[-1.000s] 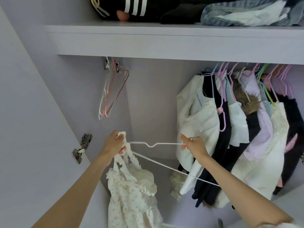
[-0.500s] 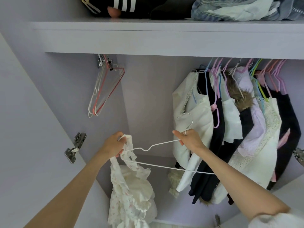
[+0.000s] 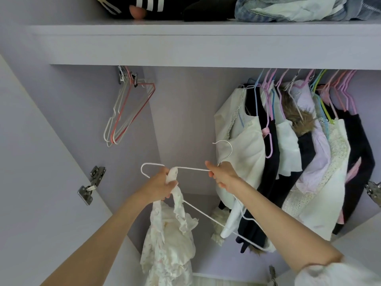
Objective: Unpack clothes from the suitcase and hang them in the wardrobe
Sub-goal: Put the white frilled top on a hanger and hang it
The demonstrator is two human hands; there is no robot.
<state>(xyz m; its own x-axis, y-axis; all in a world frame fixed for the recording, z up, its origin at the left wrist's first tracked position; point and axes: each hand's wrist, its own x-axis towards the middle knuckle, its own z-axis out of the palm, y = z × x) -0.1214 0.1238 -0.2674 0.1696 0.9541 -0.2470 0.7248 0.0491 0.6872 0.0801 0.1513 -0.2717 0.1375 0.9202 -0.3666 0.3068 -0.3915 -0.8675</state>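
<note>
The left hand (image 3: 158, 185) grips the ruffled strap of a white floral dress (image 3: 171, 240), its fingers (image 3: 172, 185) curled round the fabric just where the strap meets the upper wire of a white wire hanger (image 3: 191, 168). The rounded left end of the hanger juts out past this hand. The dress hangs slack below the hand, bunched in folds, inside the open lilac wardrobe (image 3: 185, 112).

The right hand (image 3: 223, 175) holds the same hanger at the base of its hook, fingers clamped on the wire, with the metal hook rising above the knuckles. The hanger's lower bar slants down to the right, behind the right forearm.

To the right, a row of hung clothes (image 3: 288, 151), white, black and pale lilac, fills the rail on pastel hangers. At the upper left, a cluster of empty hangers (image 3: 127, 114), white and 1 red, dangles from the rail's end. Folded denim and dark clothing lie on the top shelf (image 3: 185, 29). A metal hinge (image 3: 91, 185) sits on the left door.
</note>
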